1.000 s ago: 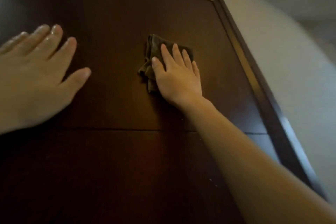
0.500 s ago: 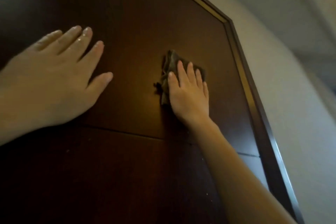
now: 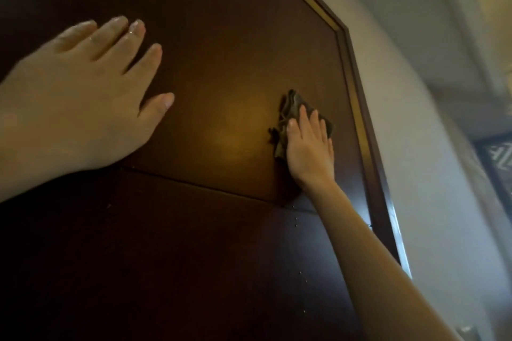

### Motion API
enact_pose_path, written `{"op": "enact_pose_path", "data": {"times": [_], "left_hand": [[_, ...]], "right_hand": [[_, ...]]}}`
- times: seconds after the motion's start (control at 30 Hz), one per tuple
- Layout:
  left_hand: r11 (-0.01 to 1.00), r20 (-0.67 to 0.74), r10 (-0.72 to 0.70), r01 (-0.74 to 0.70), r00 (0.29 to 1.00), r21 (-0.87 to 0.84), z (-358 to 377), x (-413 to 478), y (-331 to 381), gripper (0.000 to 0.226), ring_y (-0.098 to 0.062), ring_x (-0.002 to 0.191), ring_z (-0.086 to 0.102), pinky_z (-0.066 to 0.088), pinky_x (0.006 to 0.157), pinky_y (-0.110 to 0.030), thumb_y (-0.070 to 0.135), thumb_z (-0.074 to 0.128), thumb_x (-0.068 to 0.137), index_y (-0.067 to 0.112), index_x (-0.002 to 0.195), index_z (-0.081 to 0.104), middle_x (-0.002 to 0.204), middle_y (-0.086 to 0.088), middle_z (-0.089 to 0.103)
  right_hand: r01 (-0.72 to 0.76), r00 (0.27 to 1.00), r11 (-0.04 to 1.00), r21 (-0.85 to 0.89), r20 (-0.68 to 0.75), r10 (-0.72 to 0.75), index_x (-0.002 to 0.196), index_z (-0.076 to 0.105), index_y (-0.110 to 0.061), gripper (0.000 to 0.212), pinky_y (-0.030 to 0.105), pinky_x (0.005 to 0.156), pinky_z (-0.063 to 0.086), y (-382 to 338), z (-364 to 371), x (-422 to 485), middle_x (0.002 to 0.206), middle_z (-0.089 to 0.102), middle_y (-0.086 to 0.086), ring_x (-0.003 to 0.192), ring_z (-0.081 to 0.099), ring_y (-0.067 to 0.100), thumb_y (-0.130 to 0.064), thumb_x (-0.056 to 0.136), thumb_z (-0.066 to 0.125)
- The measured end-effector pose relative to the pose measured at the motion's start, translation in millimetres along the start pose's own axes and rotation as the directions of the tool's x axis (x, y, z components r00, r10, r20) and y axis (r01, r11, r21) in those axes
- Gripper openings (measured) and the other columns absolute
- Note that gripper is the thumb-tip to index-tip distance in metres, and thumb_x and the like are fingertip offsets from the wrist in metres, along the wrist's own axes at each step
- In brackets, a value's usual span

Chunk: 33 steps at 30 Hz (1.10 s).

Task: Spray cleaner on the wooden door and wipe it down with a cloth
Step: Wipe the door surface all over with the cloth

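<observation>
The cloth is a dark, olive-brown rag, crumpled into folds. It lies flat against the upper right part of the door, near the door's right edge. Its bunched top and left side stick out past your fingers.

Your right hand lies palm-down on the cloth and presses it to the wood. The grip is flat: the fingers are straight and close together and point up the door, not curled round the rag. The forearm reaches up to it from the lower right, nearly straight.

The door is dark reddish-brown wood with a warm, glossy patch of light just left of the cloth. A thin seam crosses the door below both hands, and a few pale specks sit below it.

Your left hand rests palm-flat on the door, well apart from the cloth. Its grip is spread, the fingers straight and the thumb out to the side, holding nothing. The fingertips look shiny.

A dark frame edges the door on the right, and beyond it is a pale wall.
</observation>
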<state>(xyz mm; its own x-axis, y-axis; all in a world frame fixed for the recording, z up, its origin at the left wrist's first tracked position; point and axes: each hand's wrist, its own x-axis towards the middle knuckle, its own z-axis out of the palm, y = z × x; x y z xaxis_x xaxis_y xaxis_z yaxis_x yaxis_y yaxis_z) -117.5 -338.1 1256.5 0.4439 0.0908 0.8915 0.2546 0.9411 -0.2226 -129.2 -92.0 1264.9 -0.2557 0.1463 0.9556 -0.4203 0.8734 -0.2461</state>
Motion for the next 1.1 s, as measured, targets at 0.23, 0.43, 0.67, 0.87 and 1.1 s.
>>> {"op": "enact_pose_path", "data": {"times": [0.23, 0.43, 0.67, 0.87, 1.1], "left_hand": [[0.918, 0.267, 0.088, -0.182, 0.960, 0.352, -22.3, 7.9, -5.7, 0.073, -0.037, 0.135, 0.028, 0.021, 0.109, -0.050, 0.053, 0.018, 0.089, 0.002, 0.140, 0.032, 0.145, -0.025, 0.032], [0.914, 0.272, 0.090, -0.188, 0.958, 0.360, -25.3, 5.0, -4.7, 0.073, -0.028, 0.141, 0.017, 0.012, 0.112, -0.042, 0.057, 0.006, 0.088, 0.013, 0.144, 0.019, 0.152, -0.016, 0.021], [0.982, 0.146, 0.102, -0.123, 0.984, 0.143, -2.8, -5.7, 1.1, 0.067, -0.057, 0.122, 0.033, 0.009, 0.109, -0.046, 0.039, 0.032, 0.088, -0.013, 0.126, 0.046, 0.131, -0.040, 0.040], [0.875, 0.502, 0.133, -0.340, 0.854, 0.346, -29.1, 9.9, 7.1, 0.078, -0.037, 0.136, 0.026, 0.020, 0.109, -0.048, 0.053, 0.000, 0.092, -0.003, 0.140, 0.026, 0.146, -0.026, 0.028], [0.905, 0.641, 0.015, -0.282, 0.768, 0.317, -37.9, -2.3, 42.3, 0.074, -0.025, 0.140, -0.021, -0.011, 0.111, -0.037, 0.055, -0.023, 0.065, 0.015, 0.126, -0.032, 0.151, -0.011, -0.024]], "right_hand": [[0.207, 0.978, 0.978, 0.036, -0.021, -0.206, 0.149, 0.005, -0.031, 0.054, 0.037, 0.114, -0.008, -48.4, 16.4, -17.3, 0.158, -0.006, -0.004, 0.144, -0.010, 0.013, -0.047, 0.099, 0.017], [0.247, 0.967, 0.967, -0.065, -0.048, -0.250, 0.149, 0.007, -0.031, 0.051, 0.035, 0.116, -0.002, -18.4, 13.6, -4.9, 0.158, -0.002, -0.006, 0.144, -0.005, 0.011, -0.041, 0.100, 0.017], [-0.105, 0.994, 0.994, -0.009, -0.025, 0.105, 0.150, 0.003, -0.027, 0.052, 0.040, 0.116, -0.002, 19.7, 1.8, -8.7, 0.159, -0.004, -0.001, 0.145, -0.006, 0.017, -0.039, 0.101, 0.016], [0.280, 0.960, 0.960, 0.030, -0.010, -0.279, 0.149, 0.005, -0.031, 0.055, 0.037, 0.114, -0.010, -51.9, 21.4, -33.0, 0.158, -0.007, -0.004, 0.143, -0.012, 0.012, -0.046, 0.099, 0.020], [0.127, 0.991, 0.992, -0.018, -0.032, -0.128, 0.149, 0.006, -0.032, 0.053, 0.034, 0.116, -0.002, 15.1, 6.5, -6.1, 0.158, -0.003, -0.006, 0.144, -0.005, 0.010, -0.046, 0.099, 0.021]]}}
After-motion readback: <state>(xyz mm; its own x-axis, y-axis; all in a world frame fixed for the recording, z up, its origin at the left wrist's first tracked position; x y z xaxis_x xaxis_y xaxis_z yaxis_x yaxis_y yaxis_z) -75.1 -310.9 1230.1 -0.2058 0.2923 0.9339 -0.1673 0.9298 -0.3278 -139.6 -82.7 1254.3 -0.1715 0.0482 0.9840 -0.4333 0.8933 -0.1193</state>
